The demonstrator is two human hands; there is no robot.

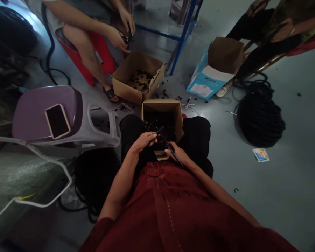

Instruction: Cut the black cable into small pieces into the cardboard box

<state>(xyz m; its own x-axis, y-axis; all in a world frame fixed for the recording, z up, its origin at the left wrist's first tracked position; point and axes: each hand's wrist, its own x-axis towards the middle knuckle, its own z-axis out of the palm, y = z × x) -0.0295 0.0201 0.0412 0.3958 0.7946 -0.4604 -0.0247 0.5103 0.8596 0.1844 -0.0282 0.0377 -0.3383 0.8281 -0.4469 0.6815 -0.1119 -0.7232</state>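
My left hand (144,141) is closed, pinching a short black piece (160,130) between thumb and fingers. My right hand (179,154) is wrapped round a long thin black object (176,157); its kind is too dark to make out. Its front end points up and left toward the piece in my left hand, and whether the two touch I cannot tell. Both hands are above my lap, over the near side of an open cardboard box (180,117) between my knees. Many small black pieces (160,119) lie inside that box.
Ahead stands another cardboard box (128,85) with black pieces, near a co-worker's hands (122,33). A blue box (210,80) is by a second person. A purple stool (28,115) bears a phone (58,121). Black coils (261,115) (96,175) lie on both sides.
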